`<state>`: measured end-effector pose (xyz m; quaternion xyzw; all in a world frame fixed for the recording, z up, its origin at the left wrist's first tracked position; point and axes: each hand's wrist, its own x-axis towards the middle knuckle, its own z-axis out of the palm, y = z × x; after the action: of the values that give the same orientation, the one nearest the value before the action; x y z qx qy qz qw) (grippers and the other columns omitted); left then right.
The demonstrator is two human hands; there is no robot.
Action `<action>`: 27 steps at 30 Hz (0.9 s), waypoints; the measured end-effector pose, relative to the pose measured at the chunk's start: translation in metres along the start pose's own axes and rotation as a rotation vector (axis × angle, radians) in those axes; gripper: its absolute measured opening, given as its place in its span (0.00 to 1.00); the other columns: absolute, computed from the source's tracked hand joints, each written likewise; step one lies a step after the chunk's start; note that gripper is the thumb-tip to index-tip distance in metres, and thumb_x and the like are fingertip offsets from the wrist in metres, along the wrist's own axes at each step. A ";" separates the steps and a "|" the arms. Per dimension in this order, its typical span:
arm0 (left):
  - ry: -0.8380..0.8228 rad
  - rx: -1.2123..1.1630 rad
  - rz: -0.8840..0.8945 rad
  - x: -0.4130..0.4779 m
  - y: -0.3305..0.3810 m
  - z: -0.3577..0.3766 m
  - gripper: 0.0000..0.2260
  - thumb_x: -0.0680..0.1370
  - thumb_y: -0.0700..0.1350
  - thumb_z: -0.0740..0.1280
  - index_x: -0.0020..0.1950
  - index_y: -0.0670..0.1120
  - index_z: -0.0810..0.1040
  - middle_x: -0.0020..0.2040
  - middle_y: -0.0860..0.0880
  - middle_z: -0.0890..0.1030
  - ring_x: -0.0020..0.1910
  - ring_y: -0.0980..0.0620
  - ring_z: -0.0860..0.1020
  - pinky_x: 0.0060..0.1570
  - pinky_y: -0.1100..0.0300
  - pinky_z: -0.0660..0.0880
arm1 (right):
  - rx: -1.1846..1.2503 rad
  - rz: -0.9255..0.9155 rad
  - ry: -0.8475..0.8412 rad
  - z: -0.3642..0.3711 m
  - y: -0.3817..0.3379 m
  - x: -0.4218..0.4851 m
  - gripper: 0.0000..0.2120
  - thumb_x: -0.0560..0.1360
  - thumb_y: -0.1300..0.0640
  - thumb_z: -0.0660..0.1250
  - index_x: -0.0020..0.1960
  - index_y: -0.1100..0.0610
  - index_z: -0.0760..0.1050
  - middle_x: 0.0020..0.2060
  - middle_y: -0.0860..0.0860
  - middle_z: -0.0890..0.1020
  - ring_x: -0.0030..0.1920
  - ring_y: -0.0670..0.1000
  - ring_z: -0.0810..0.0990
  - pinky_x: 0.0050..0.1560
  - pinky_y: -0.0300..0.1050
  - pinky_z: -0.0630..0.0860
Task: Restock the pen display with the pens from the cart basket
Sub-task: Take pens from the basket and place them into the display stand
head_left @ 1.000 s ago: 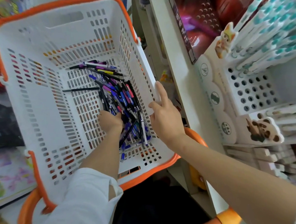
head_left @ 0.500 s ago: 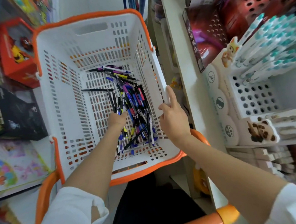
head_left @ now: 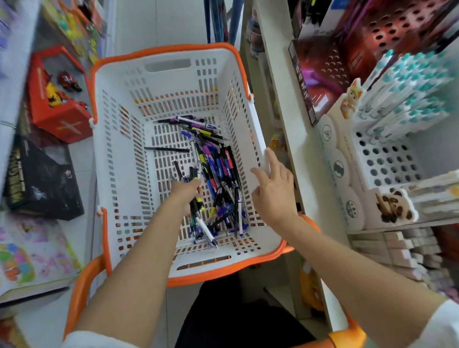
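Note:
A white cart basket (head_left: 124, 168) with an orange rim holds a loose pile of pens (head_left: 220, 167) along its right side. My left hand (head_left: 185, 193) is down inside the basket and grips a bunch of pens (head_left: 201, 221); their ends stick out on both sides of the fist. My right hand (head_left: 274, 187) hovers at the basket's right wall with fingers spread and holds nothing. The pen display (head_left: 384, 158), a white block of holes on the shelf at right, has teal-capped pens (head_left: 408, 94) in its upper rows and empty holes below.
An orange cart handle (head_left: 346, 337) runs close in front of me. Shelves on the left carry a red toy box (head_left: 58, 106), a black box (head_left: 43, 179) and colouring books. A white shelf post (head_left: 283, 105) stands between basket and display.
My left hand has closed round a bunch of pens and lifted them off the pile. My right hand's fingers have spread and eased off the basket wall. The view has tilted up.

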<state>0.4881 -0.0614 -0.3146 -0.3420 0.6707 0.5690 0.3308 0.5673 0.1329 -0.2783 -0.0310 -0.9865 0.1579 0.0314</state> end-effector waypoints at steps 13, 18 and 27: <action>-0.102 -0.049 0.020 -0.036 0.030 -0.015 0.08 0.82 0.40 0.63 0.46 0.37 0.73 0.34 0.43 0.74 0.26 0.49 0.70 0.26 0.59 0.71 | 0.323 0.117 0.159 -0.028 -0.023 0.010 0.18 0.77 0.65 0.63 0.67 0.57 0.73 0.75 0.57 0.64 0.74 0.56 0.62 0.74 0.52 0.59; 0.012 -0.535 0.250 -0.068 0.070 -0.005 0.09 0.82 0.44 0.65 0.50 0.38 0.74 0.33 0.45 0.75 0.25 0.51 0.71 0.27 0.59 0.71 | 0.989 0.391 0.026 -0.049 -0.059 0.006 0.11 0.83 0.55 0.56 0.61 0.52 0.75 0.57 0.49 0.79 0.54 0.45 0.78 0.58 0.46 0.75; 0.161 -0.397 0.664 -0.116 0.063 0.029 0.09 0.79 0.42 0.68 0.51 0.36 0.77 0.35 0.47 0.78 0.28 0.55 0.76 0.31 0.61 0.74 | 1.982 1.112 -0.158 -0.056 -0.118 0.019 0.28 0.82 0.37 0.53 0.63 0.58 0.76 0.59 0.61 0.79 0.56 0.58 0.80 0.65 0.57 0.74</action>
<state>0.5004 -0.0154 -0.1884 -0.2073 0.6455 0.7351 0.0024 0.5461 0.0393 -0.1872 -0.4156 -0.2761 0.8615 -0.0945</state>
